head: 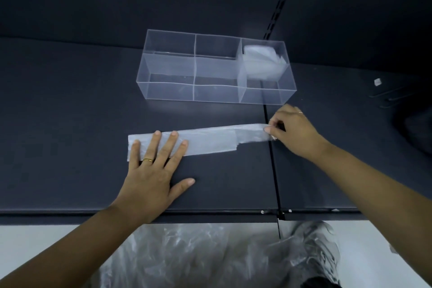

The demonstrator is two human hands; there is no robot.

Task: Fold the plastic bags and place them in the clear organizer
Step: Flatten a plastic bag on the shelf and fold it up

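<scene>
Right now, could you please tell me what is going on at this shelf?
A plastic bag lies folded into a long strip on the dark shelf. The left hand presses its left end flat; the right hand pinches the right end. The clear organizer behind holds folded bags in its right compartment only.

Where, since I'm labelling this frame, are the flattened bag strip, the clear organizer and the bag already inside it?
flattened bag strip (210, 141): head view, its bare middle.
clear organizer (170, 92): head view, near front wall.
stored bag (261, 61): head view, centre of the white bundle, right-end compartment.
</scene>
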